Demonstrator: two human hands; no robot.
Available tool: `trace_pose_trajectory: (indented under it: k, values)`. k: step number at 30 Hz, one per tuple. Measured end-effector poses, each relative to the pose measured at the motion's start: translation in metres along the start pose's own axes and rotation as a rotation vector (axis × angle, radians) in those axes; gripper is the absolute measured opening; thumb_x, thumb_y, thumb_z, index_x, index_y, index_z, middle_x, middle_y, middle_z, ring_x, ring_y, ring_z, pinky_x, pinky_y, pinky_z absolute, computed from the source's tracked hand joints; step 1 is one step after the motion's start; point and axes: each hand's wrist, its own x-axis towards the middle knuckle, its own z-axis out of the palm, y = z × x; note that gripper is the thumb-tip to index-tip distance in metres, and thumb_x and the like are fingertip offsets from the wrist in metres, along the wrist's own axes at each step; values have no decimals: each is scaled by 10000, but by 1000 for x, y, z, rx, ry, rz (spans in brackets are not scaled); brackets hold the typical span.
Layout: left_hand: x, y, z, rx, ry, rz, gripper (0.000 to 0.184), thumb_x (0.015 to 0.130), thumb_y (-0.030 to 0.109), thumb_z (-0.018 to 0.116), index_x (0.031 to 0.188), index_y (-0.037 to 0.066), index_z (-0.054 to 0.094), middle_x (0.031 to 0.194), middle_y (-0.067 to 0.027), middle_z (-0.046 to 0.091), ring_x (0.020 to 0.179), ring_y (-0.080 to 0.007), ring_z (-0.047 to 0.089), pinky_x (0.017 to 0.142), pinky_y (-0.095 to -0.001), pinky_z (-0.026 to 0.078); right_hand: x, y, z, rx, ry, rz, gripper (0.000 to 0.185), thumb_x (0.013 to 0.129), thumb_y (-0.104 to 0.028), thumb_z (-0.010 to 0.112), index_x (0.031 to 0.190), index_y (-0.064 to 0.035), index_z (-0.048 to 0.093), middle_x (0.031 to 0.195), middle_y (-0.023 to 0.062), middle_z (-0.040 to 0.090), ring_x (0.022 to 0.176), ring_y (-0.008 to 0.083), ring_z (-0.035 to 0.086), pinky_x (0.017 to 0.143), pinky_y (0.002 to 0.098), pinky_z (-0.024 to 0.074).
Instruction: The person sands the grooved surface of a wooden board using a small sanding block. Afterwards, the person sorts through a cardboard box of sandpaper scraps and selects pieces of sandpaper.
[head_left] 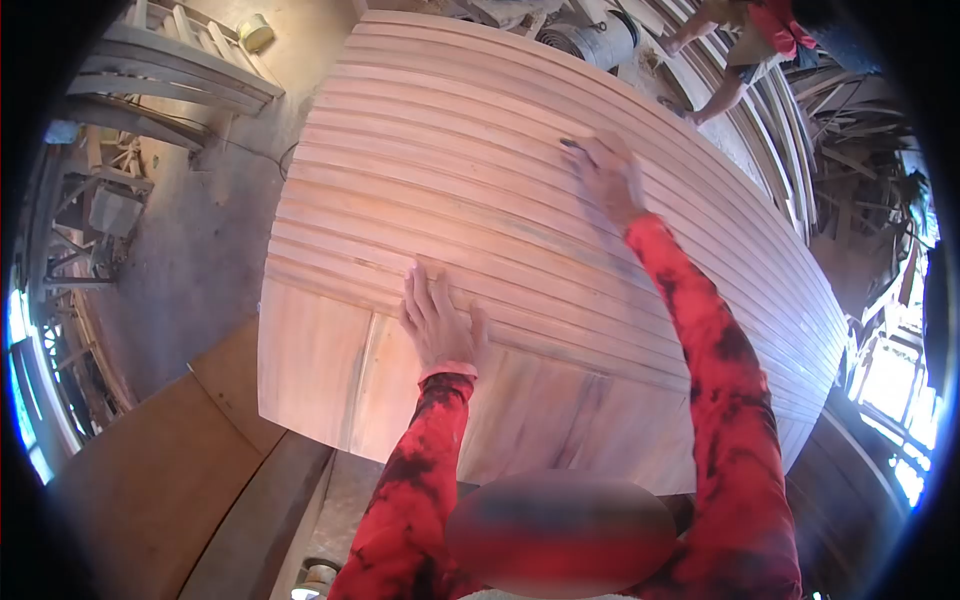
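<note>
A large wooden panel [400,180] with parallel ridged slats fills the middle of the view, with smooth, wider boards along its near side. My left hand [438,315] lies open on it, fingers spread over the lower slats near the smooth strip. Farther up and to the right, my right hand [610,175] is closed around a small, thin dark object [575,145], its tip pointing left above the slats. Motion blurs this hand, and the object's exact kind cannot be made out. Both sleeves are red with dark blotches.
Another person's arms [725,95] show at the top right, beyond the panel. A round metal container [605,45] stands behind the far edge. Long wood strips [770,130] lie at the right. Wooden frames [170,70] and a small tin [256,33] are at the upper left. Brown boards [150,470] lie lower left.
</note>
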Motion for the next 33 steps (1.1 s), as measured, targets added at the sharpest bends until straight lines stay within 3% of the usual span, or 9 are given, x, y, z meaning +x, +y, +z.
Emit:
trace_pose_trajectory:
  k: [9,13,19,21,22,26,29,30,33]
  values:
    - [3,0,1,9,13,-1,693,873,293,676,1455,11,426,1633,-265,292,1526,-436,244,1205,-588,195,0,-16,22,4,-78,-13,88,877,-118,682,828,-55,643,839,124,589,854,338,590,755,452,492]
    - [0,1,3,27,15,7,700,870,309,678,1456,19,424,1638,-265,282,1522,-443,244,1205,-587,196,45,-32,102,95,8,-259,98,873,-129,674,811,-70,626,824,112,585,833,326,586,735,438,486]
    - [1,-3,3,31,-14,-17,720,849,289,701,1456,25,418,1626,-267,295,1519,-441,249,1205,-586,199,4,6,86,354,13,-125,49,867,-102,640,826,-77,649,826,117,593,859,323,589,750,413,485]
    - [0,-3,2,12,-2,3,708,843,274,709,1446,28,433,1612,-272,308,1514,-435,258,1204,-585,207,10,-5,45,7,-42,-163,42,864,-108,636,841,-86,663,822,105,604,854,298,599,735,412,485]
    - [-4,-4,4,60,-17,-24,700,842,271,713,1441,28,442,1609,-273,310,1510,-433,264,1206,-579,209,13,-8,53,-151,-168,-267,100,959,-98,626,988,-72,718,929,118,643,855,298,598,810,478,499]
    - [-5,6,13,36,33,-29,674,848,242,718,1429,20,459,1589,-271,340,1493,-419,292,1210,-556,215,65,-50,160,-551,-175,-156,128,908,-134,585,927,-134,712,977,67,687,1042,240,644,954,398,518]
    - [-6,14,12,46,66,36,638,862,196,701,1432,31,468,1613,-263,318,1493,-418,297,1207,-574,222,44,-26,121,-128,11,-90,109,891,-155,573,802,-141,634,885,41,635,960,219,625,899,390,520]
    - [-7,16,13,35,45,73,638,862,196,701,1432,31,468,1613,-263,318,1493,-418,297,1207,-574,222,22,-6,99,579,57,77,115,867,-174,576,754,-155,586,853,35,594,911,219,599,841,389,504]
    - [-11,19,17,57,108,107,620,870,223,684,1425,41,475,1603,-262,339,1479,-418,321,1194,-565,232,-59,69,22,1360,192,386,159,837,-199,609,700,-147,547,797,50,548,849,246,575,770,403,487]
